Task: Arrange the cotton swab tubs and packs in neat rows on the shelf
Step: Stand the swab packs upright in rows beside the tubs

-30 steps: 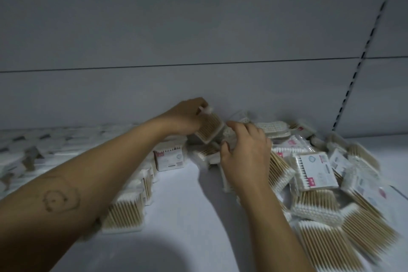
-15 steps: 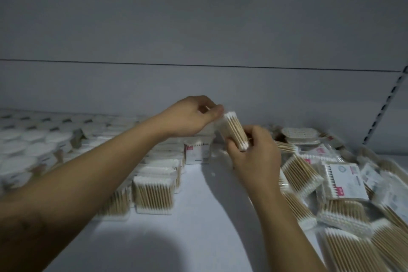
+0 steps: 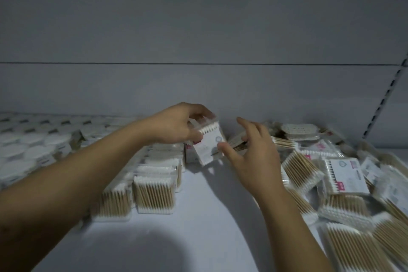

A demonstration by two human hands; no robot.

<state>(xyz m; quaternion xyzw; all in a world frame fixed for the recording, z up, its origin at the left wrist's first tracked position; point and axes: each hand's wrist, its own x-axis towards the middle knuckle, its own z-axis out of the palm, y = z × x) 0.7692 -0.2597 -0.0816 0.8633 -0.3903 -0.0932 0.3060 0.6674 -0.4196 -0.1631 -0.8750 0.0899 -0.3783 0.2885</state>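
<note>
On the shelf, loose packs heap at three o'clock. Your left hand pinches one tilted swab pack at twelve; your right hand spreads open beside it. Likely light, slick-wrapped, stiffened by its sticks: hold the short ends.

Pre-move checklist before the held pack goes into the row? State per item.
1. Grip: left hand holds the swab pack by its top end: ok.
2. Right hand free: fingers spread, holding nothing: ok.
3. Landing spot: bare shelf right of the standing rows: ok.
4. Pack squared to the rows: it is tilted: not ok.
5. Loose pile sorted: jumbled on the right: not ok.
6. Tubs aligned: blurred: cannot tell.
</note>
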